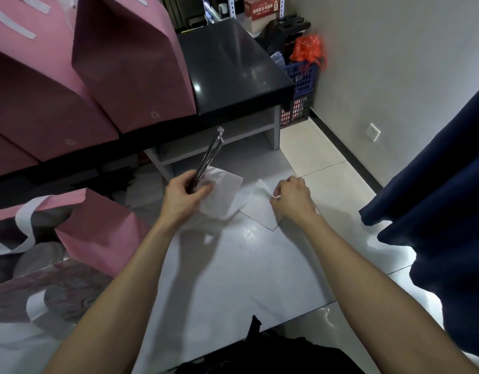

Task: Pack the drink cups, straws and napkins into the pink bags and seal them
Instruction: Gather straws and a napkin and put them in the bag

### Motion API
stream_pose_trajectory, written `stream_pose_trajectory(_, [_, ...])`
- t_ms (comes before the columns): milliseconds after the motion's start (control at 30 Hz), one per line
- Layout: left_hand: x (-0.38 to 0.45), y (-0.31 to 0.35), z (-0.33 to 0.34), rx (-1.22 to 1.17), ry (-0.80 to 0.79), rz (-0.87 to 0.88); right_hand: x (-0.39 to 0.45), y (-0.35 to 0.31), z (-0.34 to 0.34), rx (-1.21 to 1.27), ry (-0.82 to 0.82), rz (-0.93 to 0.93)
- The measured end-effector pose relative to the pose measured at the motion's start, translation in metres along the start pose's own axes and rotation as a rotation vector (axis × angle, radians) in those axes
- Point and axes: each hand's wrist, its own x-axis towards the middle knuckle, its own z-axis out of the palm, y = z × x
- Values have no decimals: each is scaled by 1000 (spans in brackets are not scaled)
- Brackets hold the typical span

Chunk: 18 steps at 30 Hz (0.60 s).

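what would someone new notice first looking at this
Two bare forearms reach to mid-frame: the left hand grips wrapped straws and a white napkin, and the right hand pinches another napkin. Big pink bags stand on the dark counter at upper left.

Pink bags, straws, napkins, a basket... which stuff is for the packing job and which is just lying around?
For the job:
wrapped straws, held in the left hand
napkins, one pinched by the right hand
pink bags

Just lying about:
blue basket
orange plastic bag
red box
dark blue cloth
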Motion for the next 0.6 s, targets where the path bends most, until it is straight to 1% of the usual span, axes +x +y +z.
stream_pose_trajectory(67, [-1,6,-11,-25,-99,40,-1,-2,-5,248,27,71])
stream_pose_trajectory(133, [-3,17,-19,-101,-232,52,-1,-8,-12,467,86,103])
stream_pose_trajectory(200, [-2,29,-22,-180,-342,34,-1,-18,-24,602,117,72])
stream_pose_trajectory(267, [-1,39,-18,-220,-401,25,-2,-31,-34,713,91,2])
stream_pose_trajectory(333, [2,43,-11,-218,-383,16,-6,-47,-43,854,24,-34])
stream_pose_trajectory(400, [6,42,-1,-152,-268,-17,-11,-59,-47,962,-63,-64])
stream_pose_trajectory(467, [9,38,6,-87,-167,-75,-16,-66,-48,1012,-167,-109])
stream_pose_trajectory(533, [8,38,10,-88,-123,-124,-20,-68,-44,936,-212,-139])
stream_pose_trajectory(600, [4,38,9,-85,-85,-194,-20,-66,-38,820,-138,-95])
